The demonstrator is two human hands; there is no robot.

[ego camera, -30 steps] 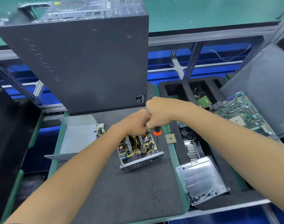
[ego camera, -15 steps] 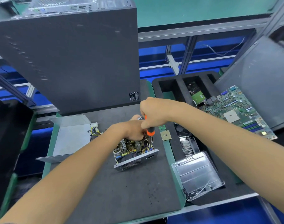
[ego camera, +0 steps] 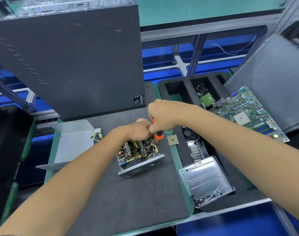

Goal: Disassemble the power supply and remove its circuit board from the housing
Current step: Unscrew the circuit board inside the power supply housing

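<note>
power supply (ego camera: 140,156) open; right hand (ego camera: 162,116) grips screwdriver (ego camera: 158,133), left hand (ego camera: 139,131) curled, grasp unclear.

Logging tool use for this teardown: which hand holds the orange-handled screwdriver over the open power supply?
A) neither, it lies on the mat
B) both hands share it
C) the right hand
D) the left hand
C: the right hand curls round the orange-handled screwdriver, while the left hand rests on the open silver power supply.
</note>
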